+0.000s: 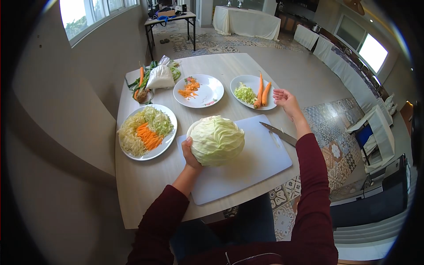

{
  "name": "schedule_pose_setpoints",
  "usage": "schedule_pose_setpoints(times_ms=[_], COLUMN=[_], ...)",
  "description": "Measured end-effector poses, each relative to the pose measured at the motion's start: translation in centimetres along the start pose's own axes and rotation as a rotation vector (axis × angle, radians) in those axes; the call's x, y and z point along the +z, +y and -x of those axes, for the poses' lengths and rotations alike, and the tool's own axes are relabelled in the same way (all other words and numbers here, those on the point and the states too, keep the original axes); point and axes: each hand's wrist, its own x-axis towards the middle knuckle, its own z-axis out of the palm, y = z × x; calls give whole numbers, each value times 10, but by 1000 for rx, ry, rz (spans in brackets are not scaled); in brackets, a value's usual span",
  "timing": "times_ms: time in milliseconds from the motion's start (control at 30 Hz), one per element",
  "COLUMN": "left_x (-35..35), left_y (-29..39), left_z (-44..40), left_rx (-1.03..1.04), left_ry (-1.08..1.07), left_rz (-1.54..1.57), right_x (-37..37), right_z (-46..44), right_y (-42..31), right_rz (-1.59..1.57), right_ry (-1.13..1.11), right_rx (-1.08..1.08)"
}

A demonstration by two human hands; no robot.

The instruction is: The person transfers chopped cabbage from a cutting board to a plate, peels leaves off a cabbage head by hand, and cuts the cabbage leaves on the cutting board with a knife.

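Gripping a cabbage [217, 141] by its side, the left hand [191, 154] holds it over the cutting board [260, 161]; the right hand [287, 104], empty and loosely curled, hovers near two carrots [259, 92]. Shredded vegetables [149, 135] on a plate [164, 146] appear finished; cabbage and carrots remain whole.

Left hand [191, 153] at centre, cupped, thumb up; left forearm [180, 182] angled in from near left. Right hand [287, 102] farther out, raised, fingers loosely bent leftward; right arm [311, 172] extended far.
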Motion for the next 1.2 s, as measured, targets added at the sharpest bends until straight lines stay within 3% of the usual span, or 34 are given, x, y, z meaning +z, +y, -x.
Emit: schedule_pose_setpoints(times_ms=[100,200,400,700,1000,1200], left_x=[0,-2,-11,-3,-2,3], left_y=[0,-1,-6,-2,-1,1], left_z=[1,0,-2,0,0,1], left_rx=[-18,-13,-4,-7,-15,-8], left_ry=[19,18,23,17,-9,-14], left_rz=[-8,-16,-25,-36,-15,-21], right_x=[-31,-43,-27,-10,9,17], right_z=[32,63,87,73,75,77], right_y=[-3,-3,-3,6,5,0], right_rz=[353,589,799,629,732,661], right_ry=[29,-106,-135,-169,-92,-67], right_rx=[42,224,304,207,6,2])
